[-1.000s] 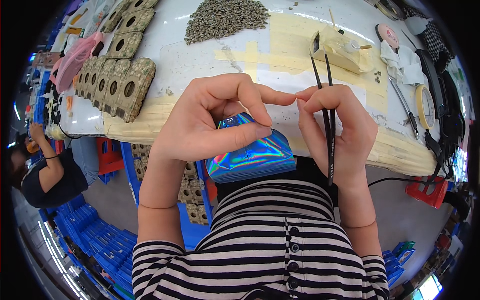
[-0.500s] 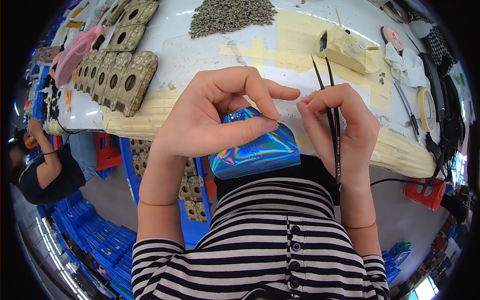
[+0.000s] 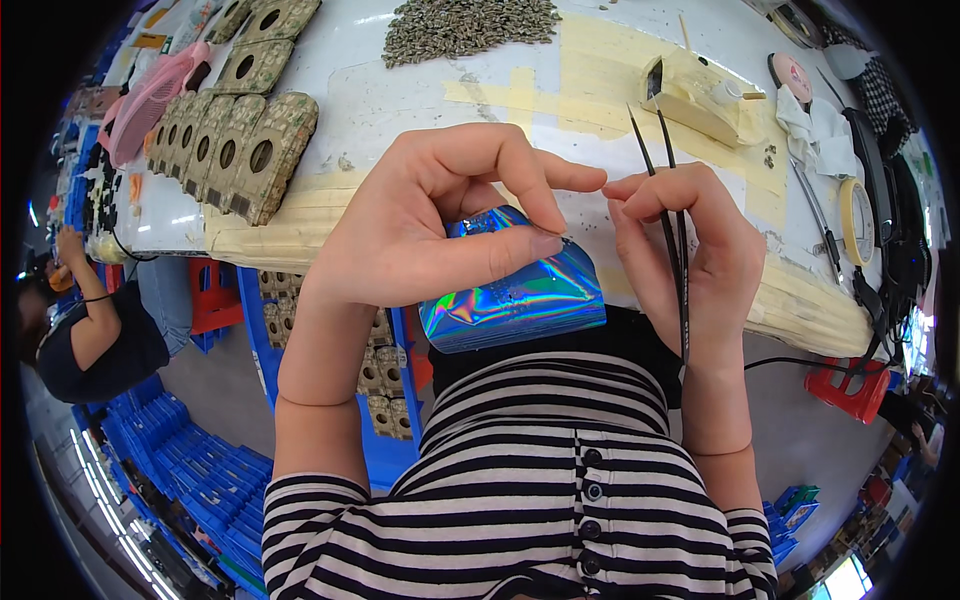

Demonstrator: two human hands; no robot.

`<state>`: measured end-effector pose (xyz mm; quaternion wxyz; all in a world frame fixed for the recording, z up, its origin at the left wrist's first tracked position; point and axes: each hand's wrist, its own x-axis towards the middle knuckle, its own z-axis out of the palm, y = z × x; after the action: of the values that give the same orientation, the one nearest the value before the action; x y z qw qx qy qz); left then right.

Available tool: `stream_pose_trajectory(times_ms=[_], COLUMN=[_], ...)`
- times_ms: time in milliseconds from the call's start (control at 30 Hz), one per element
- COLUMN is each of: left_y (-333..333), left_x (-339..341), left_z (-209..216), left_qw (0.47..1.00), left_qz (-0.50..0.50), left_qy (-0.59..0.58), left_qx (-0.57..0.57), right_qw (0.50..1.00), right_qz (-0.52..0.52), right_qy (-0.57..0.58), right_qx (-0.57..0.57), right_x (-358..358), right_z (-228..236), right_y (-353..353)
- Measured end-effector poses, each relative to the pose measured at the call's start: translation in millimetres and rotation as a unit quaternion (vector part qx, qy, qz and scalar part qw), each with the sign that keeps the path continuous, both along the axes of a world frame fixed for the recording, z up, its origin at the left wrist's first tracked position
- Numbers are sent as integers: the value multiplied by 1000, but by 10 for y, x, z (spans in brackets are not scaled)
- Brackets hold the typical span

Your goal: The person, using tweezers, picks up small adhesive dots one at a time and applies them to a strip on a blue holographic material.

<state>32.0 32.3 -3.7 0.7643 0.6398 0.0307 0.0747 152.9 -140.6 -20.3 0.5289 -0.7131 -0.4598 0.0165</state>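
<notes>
White and patched with yellow tape, the surface point(image 3: 360, 110) fills the far side of the head view. Just this side of it, above the lap, a rounded, iridescent blue foil-like piece point(image 3: 530, 300) is clasped at its upper edge by the left hand point(image 3: 430, 220) (some fingers are hidden). It looks light, stiffish and slippery; I'd grip its edges. The right hand point(image 3: 700, 225) grips slim black tweezers point(image 3: 684, 285), probably springy, points parted.

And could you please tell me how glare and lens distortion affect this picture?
In the head view, rainbow glare streaks the shiny blue piece; the black tweezers look fairly sharp; fisheye distortion bends the table's front edge; the picture's corners are black.
</notes>
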Motion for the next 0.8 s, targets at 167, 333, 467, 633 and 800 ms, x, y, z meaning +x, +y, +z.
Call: stream_pose_trajectory(times_ms=[167,333,467,633,800], left_y=[-12,-14,45,-10,-10], left_x=[0,-20,-21,-9,-11], left_z=[8,-34,-31,9,1], left_qw=[1000,1000,999,1000,1000], left_qz=[2,-6,-43,-12,-7], left_qy=[7,-4,-5,13,3], left_qx=[-9,11,12,12,5], right_qw=[1000,1000,1000,1000,1000], right_qz=[-5,-8,-18,-16,-15], right_qy=[5,20,-7,2,15], right_qx=[11,2,8,12,23], right_x=[3,-14,9,10,10], right_z=[1,20,9,-13,-28], right_y=[-2,4,16,13,7])
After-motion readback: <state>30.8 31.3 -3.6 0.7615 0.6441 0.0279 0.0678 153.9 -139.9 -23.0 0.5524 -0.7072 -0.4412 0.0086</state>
